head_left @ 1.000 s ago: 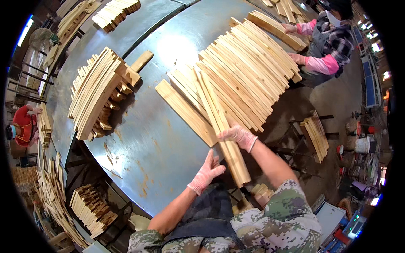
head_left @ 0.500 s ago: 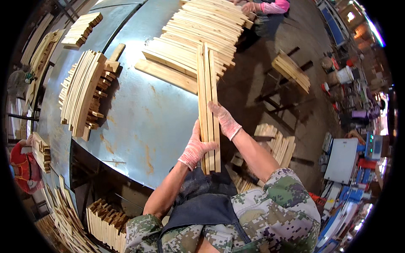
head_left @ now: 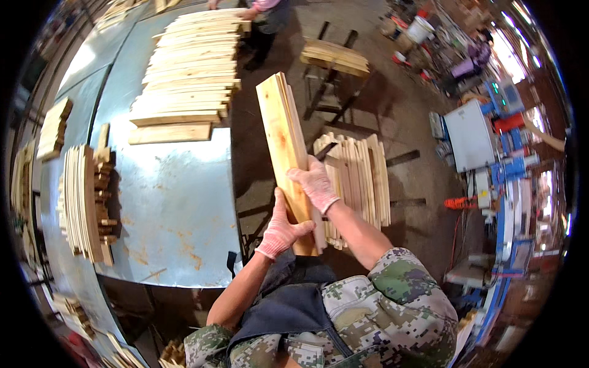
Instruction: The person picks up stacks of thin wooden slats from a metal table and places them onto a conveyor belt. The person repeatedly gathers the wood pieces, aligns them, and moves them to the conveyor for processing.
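A small bundle of wooden boards (head_left: pixel 279 132) is gripped between my two gloved hands, its broad knotty face turned up. My left hand (head_left: pixel 282 230) wraps the lower part from the left, thumb across the face. From the right, my right hand (head_left: pixel 316 184) clasps it higher up, the thumb lying on the front board. The far end tilts a little to the left. Just right of the bundle, a stack of boards (head_left: pixel 359 184) rests low down, partly behind my right hand and forearm.
A metal-topped table (head_left: pixel 172 202) spans the left, bearing a long row of boards (head_left: pixel 190 73) and a smaller stack (head_left: pixel 80 202). Beyond, a co-worker's hand (head_left: pixel 248 13) touches the row. A stand with boards (head_left: pixel 334 56) is ahead; a white panelled machine (head_left: pixel 469 135) stands right.
My view and body have swung to the right, away from the table toward the low stack. The held boards have rolled, so a broad face shows instead of narrow edges.
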Demonstrator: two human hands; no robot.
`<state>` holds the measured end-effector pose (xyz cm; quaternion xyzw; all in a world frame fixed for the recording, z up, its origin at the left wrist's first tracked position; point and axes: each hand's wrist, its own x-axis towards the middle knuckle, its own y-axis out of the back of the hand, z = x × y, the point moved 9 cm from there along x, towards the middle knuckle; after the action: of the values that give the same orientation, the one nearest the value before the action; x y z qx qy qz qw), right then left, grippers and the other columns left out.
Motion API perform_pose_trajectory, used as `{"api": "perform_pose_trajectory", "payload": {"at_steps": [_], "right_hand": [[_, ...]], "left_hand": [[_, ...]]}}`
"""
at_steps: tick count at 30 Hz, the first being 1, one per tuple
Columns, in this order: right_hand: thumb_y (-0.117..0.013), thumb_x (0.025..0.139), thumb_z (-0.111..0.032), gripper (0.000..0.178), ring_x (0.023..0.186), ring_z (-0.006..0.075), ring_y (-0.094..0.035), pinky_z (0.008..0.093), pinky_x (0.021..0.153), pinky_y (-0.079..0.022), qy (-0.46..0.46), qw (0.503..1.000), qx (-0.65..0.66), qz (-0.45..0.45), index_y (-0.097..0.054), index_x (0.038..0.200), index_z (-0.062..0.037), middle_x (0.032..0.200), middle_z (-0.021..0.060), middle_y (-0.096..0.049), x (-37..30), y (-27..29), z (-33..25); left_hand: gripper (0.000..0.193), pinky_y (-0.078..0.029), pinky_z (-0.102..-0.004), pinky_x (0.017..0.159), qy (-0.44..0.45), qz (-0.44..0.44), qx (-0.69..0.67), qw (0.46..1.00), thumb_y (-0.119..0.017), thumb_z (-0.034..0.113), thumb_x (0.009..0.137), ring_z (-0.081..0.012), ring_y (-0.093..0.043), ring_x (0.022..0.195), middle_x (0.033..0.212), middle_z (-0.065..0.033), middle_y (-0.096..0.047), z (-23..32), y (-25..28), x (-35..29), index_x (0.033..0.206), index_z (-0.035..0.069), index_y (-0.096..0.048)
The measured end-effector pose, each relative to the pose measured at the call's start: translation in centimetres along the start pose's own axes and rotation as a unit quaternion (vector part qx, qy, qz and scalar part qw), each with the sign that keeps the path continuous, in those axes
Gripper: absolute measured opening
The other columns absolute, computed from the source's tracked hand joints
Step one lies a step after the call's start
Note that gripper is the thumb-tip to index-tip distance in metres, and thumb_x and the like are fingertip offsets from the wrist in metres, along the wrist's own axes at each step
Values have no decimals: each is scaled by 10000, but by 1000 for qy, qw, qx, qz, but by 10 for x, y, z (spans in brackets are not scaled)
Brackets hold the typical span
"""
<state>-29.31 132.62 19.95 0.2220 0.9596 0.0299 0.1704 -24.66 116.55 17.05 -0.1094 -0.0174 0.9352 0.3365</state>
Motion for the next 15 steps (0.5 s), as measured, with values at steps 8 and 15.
{"api": "perform_pose_trajectory", "payload": {"at_steps": [8, 15], "right_hand": [[-838, 828, -196, 510, 961, 232, -723, 369, 877, -607, -18, 980, -61, 189, -650, 1245, 31, 1105, 164, -742, -73, 264, 47], [-853, 790, -180, 527, 1040, 285, -733, 403, 919, -568, -176, 899, -304, 263, -653, 1233, 22, 1146, 201, -748, -79, 384, 183]], "left_hand": [[711, -496, -340, 1034, 206, 48, -42, 976, -776, 193, 964, -214, -620, 1214, 1394, -133, -641, -94, 43, -29, 1566, -17, -461], [504, -501, -268, 759, 324, 109, -4, 940, -734, 178, 974, -111, -610, 872, 1053, -18, -691, -190, 83, -95, 1417, -26, -606]]}}
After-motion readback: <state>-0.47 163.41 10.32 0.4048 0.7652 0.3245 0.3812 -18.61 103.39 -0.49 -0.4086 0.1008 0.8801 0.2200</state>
